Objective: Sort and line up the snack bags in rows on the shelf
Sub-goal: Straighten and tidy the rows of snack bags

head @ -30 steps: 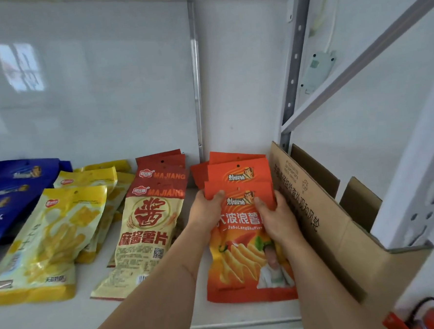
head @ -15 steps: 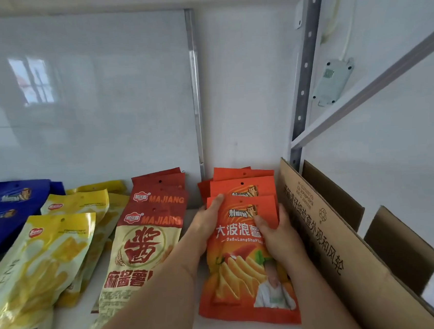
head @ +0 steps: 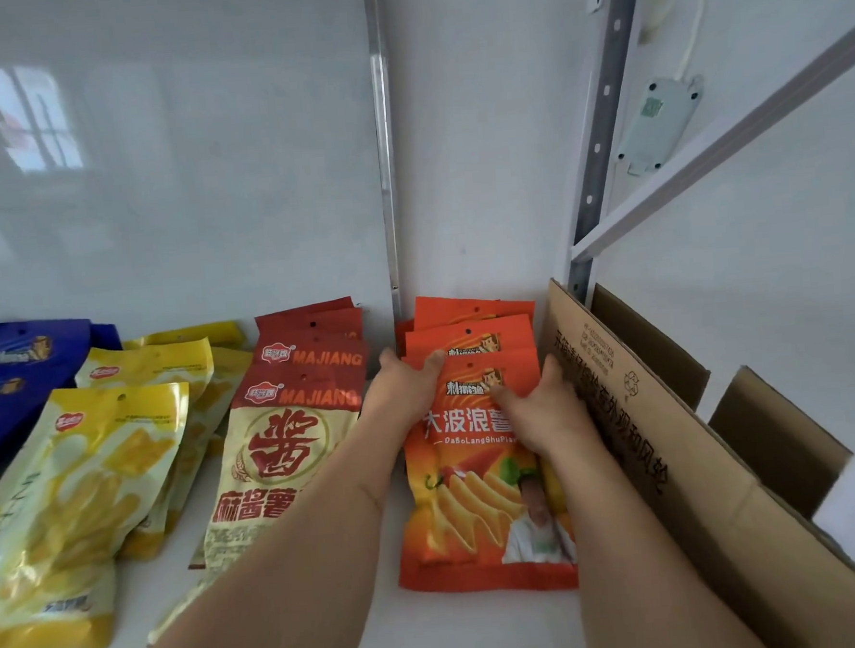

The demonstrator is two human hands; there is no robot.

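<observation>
Our left hand (head: 404, 395) and right hand (head: 546, 411) pinch the orange chip bag (head: 481, 501) by its top corners; it looks light, crinkly and slippery.

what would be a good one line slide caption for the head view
Both hands, left hand and right hand, grip the front orange snack bag, squaring its row beside a cardboard box.
</observation>
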